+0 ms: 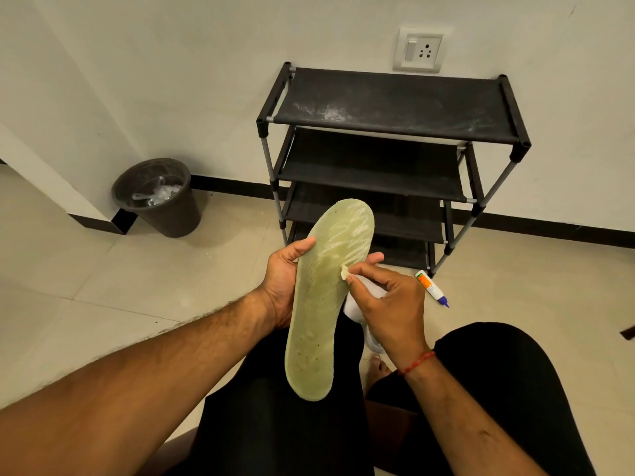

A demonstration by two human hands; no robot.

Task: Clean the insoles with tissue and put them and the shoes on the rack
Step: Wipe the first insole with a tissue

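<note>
A pale green insole (324,304) stands upright in front of me, underside toward the camera, toe end up. My left hand (283,286) grips its left edge near the middle. My right hand (388,304) pinches a small wad of white tissue (344,272) against the insole's right edge. Below that hand a white shoe (357,312) shows partly, resting by my knee; most of it is hidden. The black multi-tier shoe rack (395,108) stands against the wall ahead, its shelves bare and the top one dusty.
A dark brown bin (165,207) with clear plastic inside stands at the left by the wall corner. A small glue bottle (431,288) lies on the tiled floor near the rack's right foot. My legs in black fill the lower frame.
</note>
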